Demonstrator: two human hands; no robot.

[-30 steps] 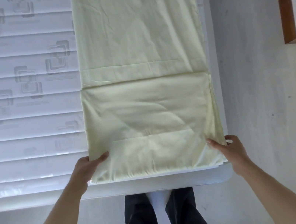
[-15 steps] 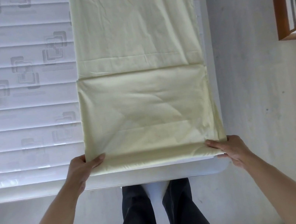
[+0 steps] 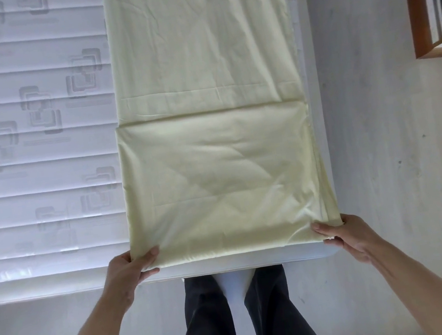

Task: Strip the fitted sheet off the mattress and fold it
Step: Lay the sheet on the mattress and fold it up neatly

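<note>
The pale yellow fitted sheet (image 3: 207, 88) lies as a long strip along the right side of the white quilted mattress (image 3: 32, 156). Its near end is folded over into a thicker rectangle. My left hand (image 3: 127, 270) pinches the folded end's near left corner, thumb on top and fingers underneath. At the near right corner my right hand (image 3: 346, 234) pinches the fabric the same way. The near fold sits at the mattress's foot edge, slightly raised between my hands.
Grey concrete floor (image 3: 383, 141) runs along the mattress's right side and in front of it. A wooden cabinet (image 3: 428, 18) and wooden door frame stand at the far right. My legs in dark trousers stand at the mattress foot.
The near end of the sheet has rolled over once more, so the flap edge that lay on top is now tucked under. Both hands stayed at the near corners.
</note>
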